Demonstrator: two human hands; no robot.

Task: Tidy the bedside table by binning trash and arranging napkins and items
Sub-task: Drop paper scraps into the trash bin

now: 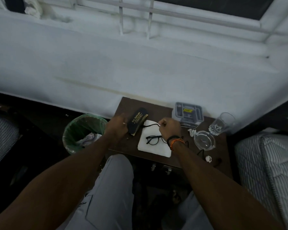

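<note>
My left hand [117, 126] grips a black spectacle case [137, 121] with gold lettering at the left of the dark bedside table [123, 143]. My right hand [169, 127] pinches the end of a thin black cord [150, 125] that runs toward the case. Below the hands lies a white napkin [156, 147] with black-framed glasses [154, 140] resting on it. A crumpled white tissue [191, 131] sits right of my right hand. Another small white scrap [209, 158] lies near the table's front right.
A green-lined bin [76, 130] holding trash stands left of the table. A grey plastic box [188, 114], a drinking glass [221, 124] and a glass ashtray [204, 140] stand on the table's right side. A black cable [200, 152] trails there. Beds flank both sides.
</note>
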